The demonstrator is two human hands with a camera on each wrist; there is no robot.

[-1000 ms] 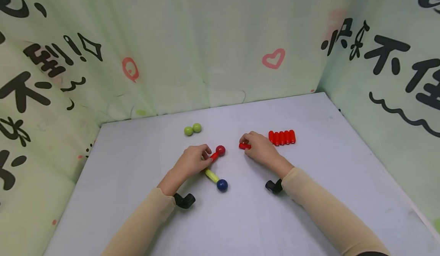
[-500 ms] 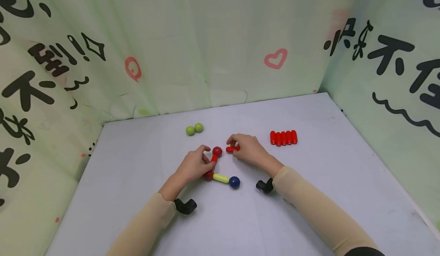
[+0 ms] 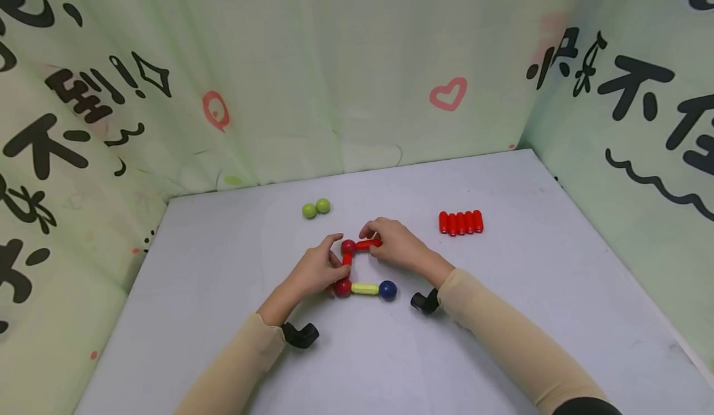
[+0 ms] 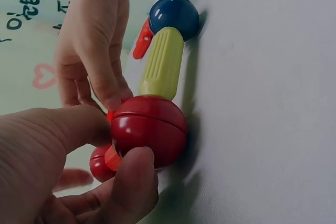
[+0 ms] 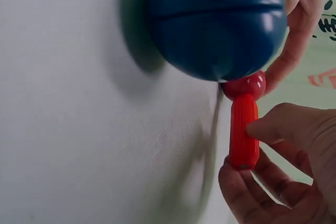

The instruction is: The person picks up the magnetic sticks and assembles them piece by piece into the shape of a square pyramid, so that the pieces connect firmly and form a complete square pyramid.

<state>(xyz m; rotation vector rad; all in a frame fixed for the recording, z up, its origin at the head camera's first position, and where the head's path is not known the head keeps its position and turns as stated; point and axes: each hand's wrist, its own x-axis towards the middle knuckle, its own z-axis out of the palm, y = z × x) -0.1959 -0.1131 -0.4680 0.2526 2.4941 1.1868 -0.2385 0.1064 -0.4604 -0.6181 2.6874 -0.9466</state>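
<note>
My left hand (image 3: 313, 267) grips the upright red magnetic rod (image 3: 347, 260), its thumb and finger right at the near red ball (image 4: 152, 129). That rod joins the near ball to a far red ball (image 3: 348, 246). A yellow rod (image 3: 365, 288) runs right from the near ball to a blue ball (image 3: 387, 290). Between thumb and fingers my right hand (image 3: 396, 241) pinches another red rod (image 5: 244, 129); its far end meets the far red ball. A grey disc shows at this rod's free end in the right wrist view.
Two green balls (image 3: 316, 208) lie farther back on the white table (image 3: 251, 229). Several red rods (image 3: 460, 223) stand side by side in a row at the right. Printed cloth (image 3: 334, 93) hangs behind and along both sides.
My right hand has moved left, bringing its red rod to the far red ball. The held frame has turned, so the yellow rod and blue ball have swung out to the right.
</note>
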